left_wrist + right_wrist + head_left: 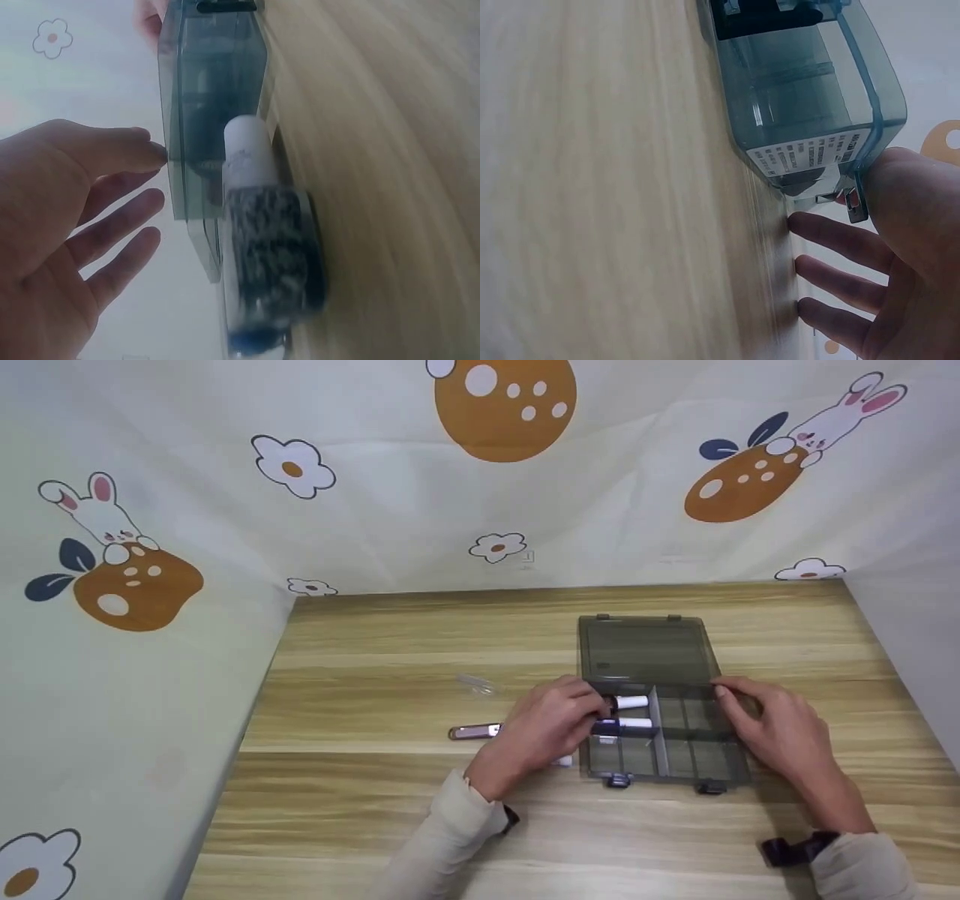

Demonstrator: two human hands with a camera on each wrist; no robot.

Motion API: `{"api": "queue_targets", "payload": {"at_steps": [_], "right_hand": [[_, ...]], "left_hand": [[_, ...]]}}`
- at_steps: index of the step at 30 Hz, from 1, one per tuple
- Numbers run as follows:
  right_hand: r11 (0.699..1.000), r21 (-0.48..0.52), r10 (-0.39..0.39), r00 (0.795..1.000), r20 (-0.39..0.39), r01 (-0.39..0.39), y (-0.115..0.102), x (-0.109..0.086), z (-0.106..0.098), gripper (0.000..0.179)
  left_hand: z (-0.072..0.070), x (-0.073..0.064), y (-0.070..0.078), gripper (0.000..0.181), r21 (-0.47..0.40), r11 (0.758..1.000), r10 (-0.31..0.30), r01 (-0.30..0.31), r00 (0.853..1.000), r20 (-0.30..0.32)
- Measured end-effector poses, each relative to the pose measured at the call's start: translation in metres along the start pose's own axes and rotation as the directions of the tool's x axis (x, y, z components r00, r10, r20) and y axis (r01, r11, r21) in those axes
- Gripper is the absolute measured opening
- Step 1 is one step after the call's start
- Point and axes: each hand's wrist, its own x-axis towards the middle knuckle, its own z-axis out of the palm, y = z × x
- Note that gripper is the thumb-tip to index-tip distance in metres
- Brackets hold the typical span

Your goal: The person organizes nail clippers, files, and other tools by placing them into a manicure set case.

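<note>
A smoky clear compartment box (705, 769) lies on the table, its lid (645, 649) swung back. Two nail polish bottles with white caps (636, 723) rest in its left compartments. My left hand (551, 716) reaches over the box's left wall, fingertips beside the dark end of the upper bottle. In the left wrist view, its thumb meets the rim and the other fingers spread apart. Outside that wall lies another nail polish bottle (274, 247), dark with a white cap, mostly hidden by my hand in the head view. My right hand (780, 727) pinches the box's right edge near the hinge.
A nail clipper (474, 732) lies left of the box, partly behind my left hand. Farther back are small clear plastic pieces (476, 685). Dark latches (618, 781) stick out from the box's front. A printed cloth (405, 532) rises behind the wooden table (337, 795).
</note>
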Motion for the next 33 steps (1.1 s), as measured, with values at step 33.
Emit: {"api": "queue_targets", "payload": {"at_steps": [33], "right_hand": [[1.0, 0.012, -0.003, 1.0, -0.013, 0.003, -0.001, -0.002, 0.0, 0.033]], "left_hand": [[-0.022, -0.051, -0.069, 0.016, -0.061, 0.966, -0.255, 0.251, 0.965, -0.063]]}}
